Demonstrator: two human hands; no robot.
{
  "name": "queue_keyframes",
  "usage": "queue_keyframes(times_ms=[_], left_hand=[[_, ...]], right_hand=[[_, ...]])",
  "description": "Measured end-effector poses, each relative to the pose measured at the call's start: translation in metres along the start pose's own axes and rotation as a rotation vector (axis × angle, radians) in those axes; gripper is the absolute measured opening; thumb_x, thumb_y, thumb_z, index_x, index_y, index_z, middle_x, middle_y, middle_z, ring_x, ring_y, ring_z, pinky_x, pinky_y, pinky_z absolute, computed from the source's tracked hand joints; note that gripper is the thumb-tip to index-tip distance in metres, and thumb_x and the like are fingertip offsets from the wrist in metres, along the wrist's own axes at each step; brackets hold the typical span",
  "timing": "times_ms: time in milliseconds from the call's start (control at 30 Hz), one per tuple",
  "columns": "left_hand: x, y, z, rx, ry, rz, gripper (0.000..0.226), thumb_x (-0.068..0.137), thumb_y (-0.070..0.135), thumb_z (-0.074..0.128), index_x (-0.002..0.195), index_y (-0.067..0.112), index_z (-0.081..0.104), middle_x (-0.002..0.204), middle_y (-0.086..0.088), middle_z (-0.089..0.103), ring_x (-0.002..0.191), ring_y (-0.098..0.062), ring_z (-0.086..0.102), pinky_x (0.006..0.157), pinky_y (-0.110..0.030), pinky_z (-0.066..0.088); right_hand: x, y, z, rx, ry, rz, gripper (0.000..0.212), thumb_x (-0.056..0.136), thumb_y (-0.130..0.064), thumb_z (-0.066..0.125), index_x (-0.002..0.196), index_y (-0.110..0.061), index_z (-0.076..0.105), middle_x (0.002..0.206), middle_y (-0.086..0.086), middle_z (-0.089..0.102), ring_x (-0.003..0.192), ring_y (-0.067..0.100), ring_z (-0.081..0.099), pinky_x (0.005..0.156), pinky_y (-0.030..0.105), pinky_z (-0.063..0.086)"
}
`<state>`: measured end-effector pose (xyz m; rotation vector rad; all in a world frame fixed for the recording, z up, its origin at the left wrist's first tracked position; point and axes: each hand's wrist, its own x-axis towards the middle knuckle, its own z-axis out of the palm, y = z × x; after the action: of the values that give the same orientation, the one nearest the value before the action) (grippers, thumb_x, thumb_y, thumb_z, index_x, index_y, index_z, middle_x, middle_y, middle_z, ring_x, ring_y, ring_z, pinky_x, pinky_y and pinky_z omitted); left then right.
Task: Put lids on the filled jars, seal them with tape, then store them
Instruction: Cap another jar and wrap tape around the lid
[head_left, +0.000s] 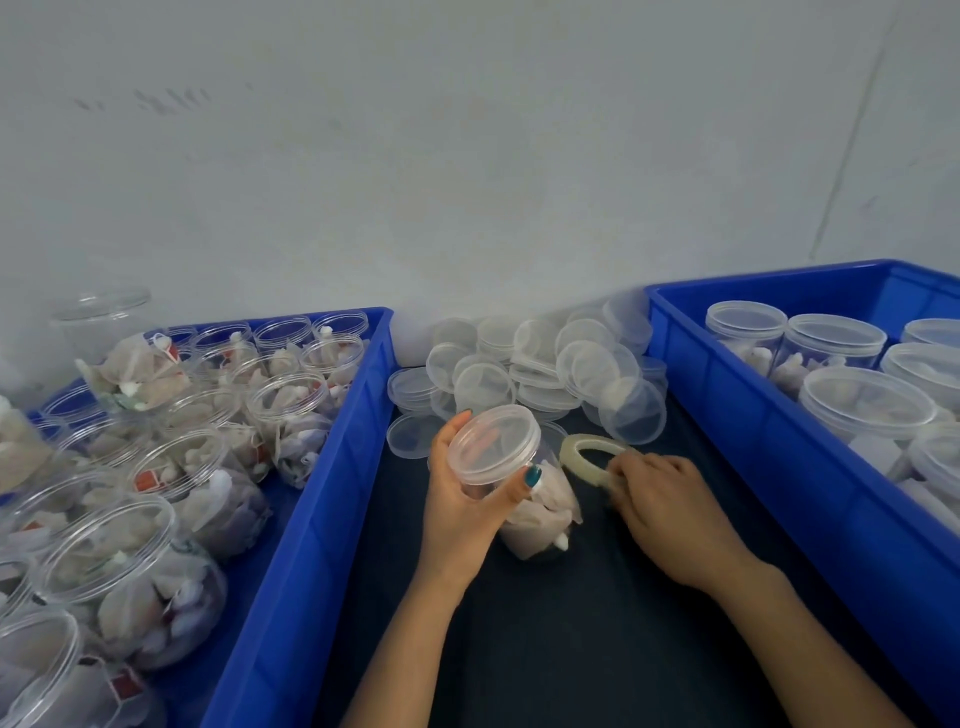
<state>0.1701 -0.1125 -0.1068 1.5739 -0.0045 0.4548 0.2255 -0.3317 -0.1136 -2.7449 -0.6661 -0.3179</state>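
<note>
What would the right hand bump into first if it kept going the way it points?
Probably the jar held by the left hand. The right hand, gripping the tape roll, points left toward it, though depth is unclear.

Wall: we see a pale grey wall (467, 156) filling 9 to 3 o'clock.
Marks: we note dark scuffs (156, 98) at 10 o'clock, a thin seam (852, 135) at 2.
Table: we find a dark tabletop (597, 649) at 6 o'clock.
</note>
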Motion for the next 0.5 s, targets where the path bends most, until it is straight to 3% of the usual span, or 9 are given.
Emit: queue_keyframes(times_ms=[67, 133, 233, 300, 400, 500], left_hand=[[-0.001, 0.0, 0.003, 0.02, -0.005, 0.015, 0.093, 0.06, 0.047, 0.092, 0.138, 0.036, 0.043, 0.131, 0.017, 0.059, 0.124, -0.001, 0.057, 0.101, -0.027, 0.051], [-0.003, 0.0, 0.007, 0.059, -0.031, 0.043, 0.097, 0.057, 0.05, 0.089, 0.14, 0.035, 0.041, 0.13, 0.022, 0.059, 0.126, -0.001, 0.055, 0.105, -0.032, 0.049], [-0.006, 0.0, 0.015, 0.163, -0.078, 0.128, 0.094, 0.063, 0.053, 0.087, 0.142, 0.035, 0.04, 0.13, 0.028, 0.055, 0.129, 0.0, 0.051, 0.103, -0.019, 0.045], [-0.009, 0.0, 0.02, 0.224, -0.102, 0.192, 0.091, 0.068, 0.053, 0.085, 0.145, 0.033, 0.04, 0.136, 0.024, 0.053, 0.133, -0.002, 0.048, 0.103, -0.014, 0.042], [-0.013, 0.002, 0.023, 0.357, -0.033, 0.28, 0.091, 0.074, 0.054, 0.08, 0.149, 0.026, 0.038, 0.148, 0.019, 0.044, 0.14, 0.001, 0.039, 0.107, -0.01, 0.035], [-0.013, 0.006, 0.021, 0.637, 0.052, 0.557, 0.077, 0.084, 0.045, 0.075, 0.149, 0.02, 0.042, 0.157, 0.009, 0.038, 0.146, -0.007, 0.034, 0.115, -0.017, 0.029]], right_hand=[[0.0, 0.0, -0.001, 0.222, 0.05, 0.046, 0.01, 0.102, -0.04, 0.039, 0.1, -0.033, 0.047, 0.079, -0.012, 0.054, 0.078, 0.004, 0.051, 0.08, 0.031, 0.047], [0.0, -0.003, -0.003, 0.621, 0.118, 0.103, 0.015, 0.102, -0.038, 0.04, 0.099, -0.028, 0.051, 0.077, 0.002, 0.057, 0.065, 0.013, 0.051, 0.063, 0.033, 0.045], [-0.001, -0.012, -0.003, 0.972, 0.192, 0.134, 0.02, 0.102, -0.04, 0.044, 0.103, -0.024, 0.057, 0.091, -0.001, 0.059, 0.083, 0.02, 0.056, 0.07, 0.03, 0.048], [-0.002, -0.018, -0.001, 1.034, 0.271, 0.088, 0.026, 0.096, -0.04, 0.044, 0.105, -0.02, 0.059, 0.09, -0.006, 0.059, 0.087, 0.021, 0.057, 0.075, 0.03, 0.049], [-0.004, -0.02, 0.001, 0.969, 0.415, -0.023, 0.023, 0.1, -0.036, 0.043, 0.105, -0.02, 0.059, 0.08, -0.002, 0.056, 0.07, 0.021, 0.052, 0.063, 0.031, 0.045], [-0.007, -0.021, 0.003, 0.789, 0.534, -0.103, 0.024, 0.1, -0.036, 0.043, 0.109, -0.019, 0.058, 0.079, -0.009, 0.054, 0.067, 0.015, 0.053, 0.06, 0.028, 0.045]])
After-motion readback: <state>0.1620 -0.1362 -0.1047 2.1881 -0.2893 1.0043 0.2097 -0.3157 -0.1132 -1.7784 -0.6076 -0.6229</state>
